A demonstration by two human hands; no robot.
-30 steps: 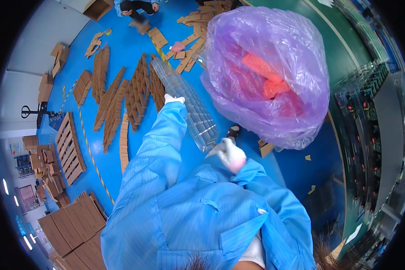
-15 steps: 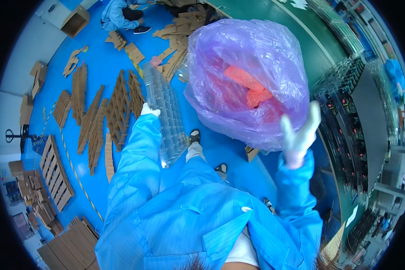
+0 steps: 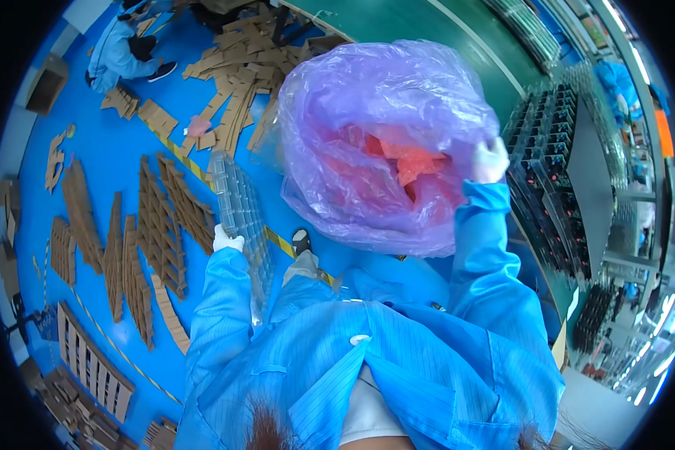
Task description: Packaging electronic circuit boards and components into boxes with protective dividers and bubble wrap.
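Evidently both hands were occupied: the left hand (image 3: 229,238), in a white glove, had its grip closed on the long edge of a clear plastic tray (image 3: 243,214), while the right hand (image 3: 491,159), gloved too, had its grip bunched on the right side of a large purple bag (image 3: 382,82). The tray, divided into small cells, hung beside the person's left leg, near the bag but apart from it.

Judging by how things lay, picking up the tray was done and handling the bag was under way; the bag's mouth stood open and crumpled around red plastic wrap (image 3: 420,163), so settling or closing it seemed to be left. What held the bag up was hidden.

Beyond, the blue floor (image 3: 274,206) carried cardboard dividers (image 3: 161,229) in leaning rows, a slatted pallet (image 3: 94,364) and a loose heap of flat cardboard (image 3: 236,71). A striped yellow line ran between them. A co-worker (image 3: 120,56) in blue crouched at the upper left. Behind the bag stretched a green tabletop (image 3: 397,30), with stacked black trays (image 3: 547,187) rising along its right.
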